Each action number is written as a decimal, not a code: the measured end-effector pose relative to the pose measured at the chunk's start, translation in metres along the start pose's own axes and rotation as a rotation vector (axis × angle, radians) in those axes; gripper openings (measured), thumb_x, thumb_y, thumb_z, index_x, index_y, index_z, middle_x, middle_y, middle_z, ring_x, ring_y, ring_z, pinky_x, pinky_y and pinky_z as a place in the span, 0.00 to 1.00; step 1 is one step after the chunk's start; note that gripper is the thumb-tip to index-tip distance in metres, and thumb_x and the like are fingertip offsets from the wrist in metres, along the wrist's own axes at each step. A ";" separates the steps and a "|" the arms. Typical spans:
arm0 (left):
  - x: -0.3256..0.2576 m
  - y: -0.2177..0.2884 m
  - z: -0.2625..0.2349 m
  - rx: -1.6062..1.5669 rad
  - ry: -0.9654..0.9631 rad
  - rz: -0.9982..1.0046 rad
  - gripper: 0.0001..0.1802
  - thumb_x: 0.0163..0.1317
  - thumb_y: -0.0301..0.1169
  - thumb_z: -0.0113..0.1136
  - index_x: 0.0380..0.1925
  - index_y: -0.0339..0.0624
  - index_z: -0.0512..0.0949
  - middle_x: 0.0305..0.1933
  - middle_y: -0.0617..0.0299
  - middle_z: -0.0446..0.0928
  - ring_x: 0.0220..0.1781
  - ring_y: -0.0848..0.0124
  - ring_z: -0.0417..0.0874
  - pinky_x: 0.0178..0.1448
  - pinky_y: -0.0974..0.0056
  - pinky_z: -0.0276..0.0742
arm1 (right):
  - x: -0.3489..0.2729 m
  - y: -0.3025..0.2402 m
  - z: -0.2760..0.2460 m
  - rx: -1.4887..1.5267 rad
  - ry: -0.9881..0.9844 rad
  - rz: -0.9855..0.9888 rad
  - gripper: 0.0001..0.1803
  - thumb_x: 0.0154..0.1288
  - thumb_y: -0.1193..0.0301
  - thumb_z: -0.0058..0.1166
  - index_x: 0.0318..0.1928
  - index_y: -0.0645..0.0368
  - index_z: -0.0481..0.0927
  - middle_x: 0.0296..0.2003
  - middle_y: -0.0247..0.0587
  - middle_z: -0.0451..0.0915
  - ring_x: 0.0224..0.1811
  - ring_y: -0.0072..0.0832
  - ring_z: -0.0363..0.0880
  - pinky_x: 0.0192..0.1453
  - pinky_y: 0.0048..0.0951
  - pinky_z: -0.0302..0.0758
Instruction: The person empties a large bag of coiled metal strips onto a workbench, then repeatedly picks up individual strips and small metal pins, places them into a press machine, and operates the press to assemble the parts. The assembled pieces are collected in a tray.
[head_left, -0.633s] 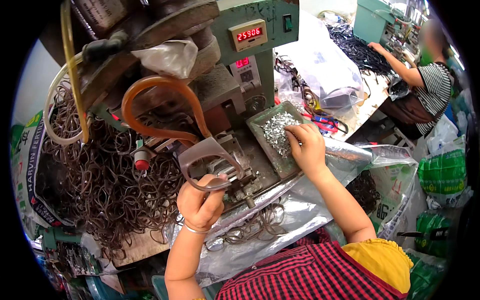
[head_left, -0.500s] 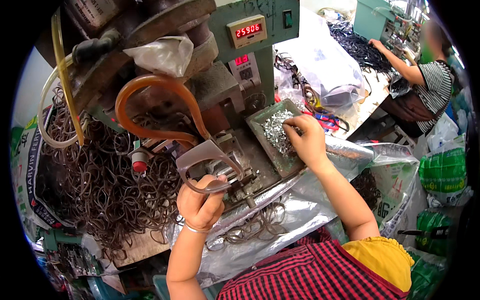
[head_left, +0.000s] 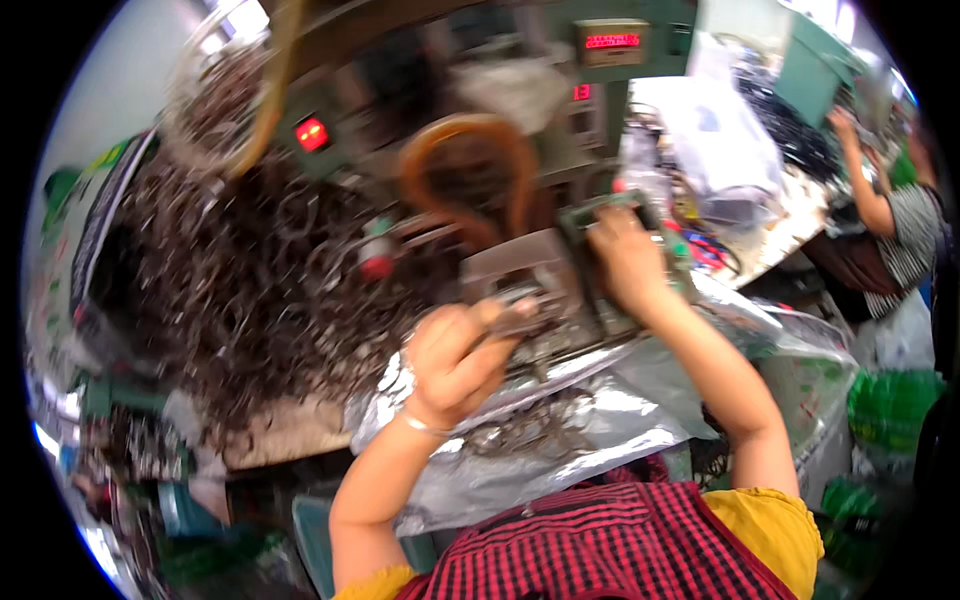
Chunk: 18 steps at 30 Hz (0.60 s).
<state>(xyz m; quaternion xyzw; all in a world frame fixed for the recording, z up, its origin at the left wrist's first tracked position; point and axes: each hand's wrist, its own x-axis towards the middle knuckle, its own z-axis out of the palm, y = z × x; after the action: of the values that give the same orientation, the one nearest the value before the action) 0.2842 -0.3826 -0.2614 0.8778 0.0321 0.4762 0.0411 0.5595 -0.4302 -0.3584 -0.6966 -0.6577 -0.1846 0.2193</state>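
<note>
Motion blurs the whole view. My left hand [head_left: 455,365] is closed, its fingertips pinching a thin brown loop [head_left: 516,321] just in front of a brown-grey guard plate [head_left: 515,262] on the machine. Behind that plate an orange tube [head_left: 470,122] bends in an arch. To the right, my right hand [head_left: 632,262] reaches over a green metal tray [head_left: 576,222], its fingers bent down and drawn together. Small silvery pieces lay in this tray a moment ago; the hand now covers most of them. Whatever its fingertips hold is hidden.
A large heap of brown loops [head_left: 240,300] fills the table on the left. Silver sheeting [head_left: 640,400] with some loops on it hangs along the front. A red button [head_left: 376,266] sticks out left of the machine. At far right, a co-worker [head_left: 890,225] works by a dark pile.
The view has swung, so the machine appears farther right and higher. Relative to the machine, my left hand sits slightly farther left. My right hand stays over the tray.
</note>
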 end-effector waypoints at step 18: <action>-0.067 -0.088 -0.217 0.669 -0.616 -0.337 0.11 0.44 0.22 0.69 0.31 0.43 0.85 0.33 0.62 0.81 0.38 0.62 0.78 0.42 0.59 0.78 | -0.010 -0.001 -0.025 0.600 0.253 0.429 0.08 0.64 0.78 0.60 0.44 0.64 0.83 0.38 0.44 0.84 0.41 0.33 0.84 0.49 0.29 0.77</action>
<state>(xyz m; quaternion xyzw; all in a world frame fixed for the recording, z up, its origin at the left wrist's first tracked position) 0.0647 -0.2925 -0.2086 0.9256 0.3117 0.1443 -0.1591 0.5590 -0.4520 -0.3426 -0.6949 -0.4898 -0.0184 0.5262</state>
